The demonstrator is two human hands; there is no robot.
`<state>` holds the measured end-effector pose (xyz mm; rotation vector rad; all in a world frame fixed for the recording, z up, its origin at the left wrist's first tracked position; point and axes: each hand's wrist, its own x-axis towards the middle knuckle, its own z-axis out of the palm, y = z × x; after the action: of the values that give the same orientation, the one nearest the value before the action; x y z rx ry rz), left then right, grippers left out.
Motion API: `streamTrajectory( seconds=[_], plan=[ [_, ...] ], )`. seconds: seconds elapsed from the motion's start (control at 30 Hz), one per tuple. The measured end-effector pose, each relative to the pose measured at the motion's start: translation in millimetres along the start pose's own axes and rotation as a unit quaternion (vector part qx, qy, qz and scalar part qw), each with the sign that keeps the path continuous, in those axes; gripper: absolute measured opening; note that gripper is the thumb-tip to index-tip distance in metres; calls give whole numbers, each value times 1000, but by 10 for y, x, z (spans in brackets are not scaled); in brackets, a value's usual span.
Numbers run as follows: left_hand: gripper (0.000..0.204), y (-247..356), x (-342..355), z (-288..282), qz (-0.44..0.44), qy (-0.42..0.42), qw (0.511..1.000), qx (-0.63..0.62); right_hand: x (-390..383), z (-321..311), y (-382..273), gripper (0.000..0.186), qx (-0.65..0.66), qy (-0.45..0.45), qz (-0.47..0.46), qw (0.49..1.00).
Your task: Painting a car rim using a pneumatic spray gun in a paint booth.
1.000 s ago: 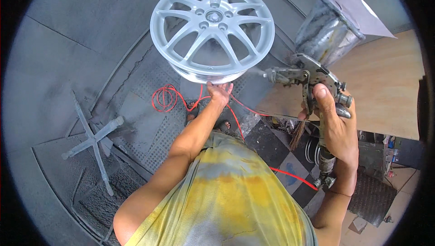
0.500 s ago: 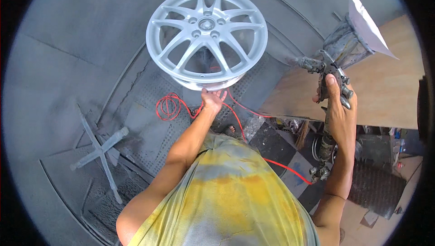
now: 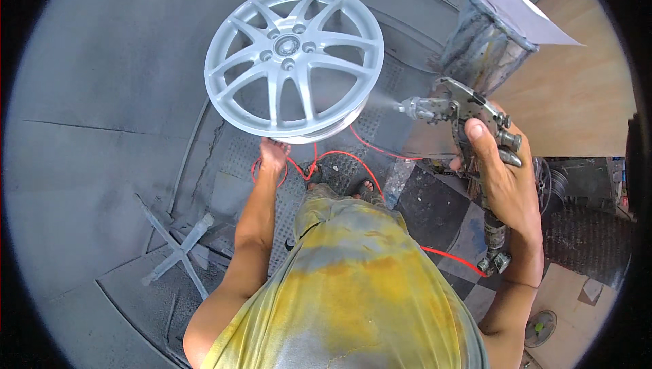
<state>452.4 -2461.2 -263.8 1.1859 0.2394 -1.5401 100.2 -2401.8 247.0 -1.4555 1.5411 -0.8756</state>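
A silver multi-spoke alloy wheel [image 3: 292, 90] is raised in front of me, face up and slightly tilted. My left hand [image 3: 275, 153] grips its near lower edge from beneath, the fingertips partly hidden by the rim. In my right hand [image 3: 499, 172] is a spray gun [image 3: 458, 111], the fingers wrapped round its handle and the thumb at its back. The nozzle points left at the wheel, a short gap away, and a pale mist streams from it. On top of the gun sits a paint-smeared cup [image 3: 485, 46] with a white sheet [image 3: 519, 9] over its mouth.
Red hose [image 3: 451, 259] runs by the gun's lower end, with more red hose [image 3: 346, 155] on the floor near my feet. At the left stands a grey cross-shaped stand [image 3: 180, 250]. Grey walls [image 3: 122, 83] surround the wheel; a wooden panel [image 3: 570, 117] is at the right.
The wheel has turned, its spokes and bolt holes now at another angle. The spray gun has moved left and closer to the wheel, and the mist now reaches toward the rim.
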Motion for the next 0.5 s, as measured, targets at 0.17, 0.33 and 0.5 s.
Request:
streamTrajectory(
  seconds=[0.17, 0.33, 0.5],
  plan=[
    [42, 346, 111, -66, 63, 24, 997, -34, 41, -6, 66, 29, 30, 26, -11, 999],
    [64, -140, -151, 14, 45, 79, 991, -94, 73, -65, 136, 31, -77, 82, -32, 993],
    [88, -829, -568, 343, -35, -58, 998, -8, 55, -37, 158, 29, -11, 33, -18, 999]
  ],
)
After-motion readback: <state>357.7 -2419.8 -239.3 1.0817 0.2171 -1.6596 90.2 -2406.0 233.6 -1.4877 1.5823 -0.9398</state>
